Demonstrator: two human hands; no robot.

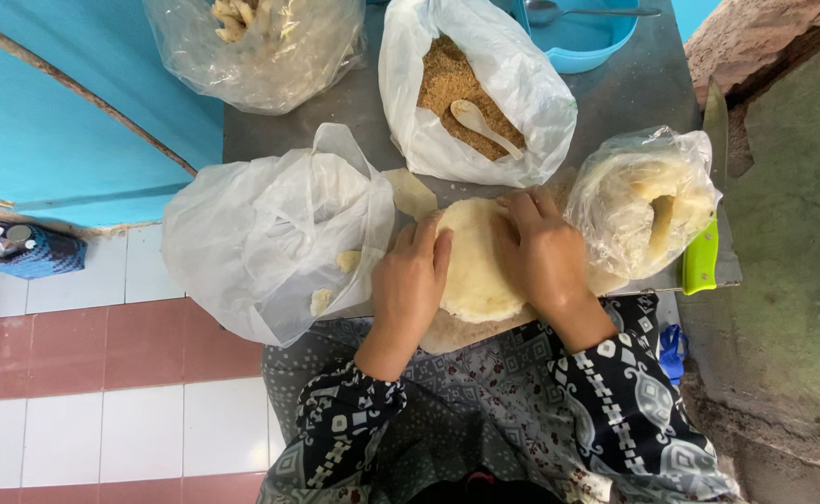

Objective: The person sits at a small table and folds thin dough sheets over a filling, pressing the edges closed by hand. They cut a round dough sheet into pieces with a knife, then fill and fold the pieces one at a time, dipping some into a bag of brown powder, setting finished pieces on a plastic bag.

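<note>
Pressing flat on pale dough round (473, 257): left hand (410, 285) and right hand (545, 257), fingers spread, gripping nothing; crumb bag (475, 93) behind on surface (634, 93).

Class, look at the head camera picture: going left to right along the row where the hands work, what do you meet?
Crumpled white plastic bag → left hand → flat pale dough round → right hand → clear bag of pale dough pieces → green-handled knife.

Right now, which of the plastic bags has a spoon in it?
The top-centre bag, open and filled with brown crumbs, with a pale spoon lying on them. The other three bags show none.
</note>
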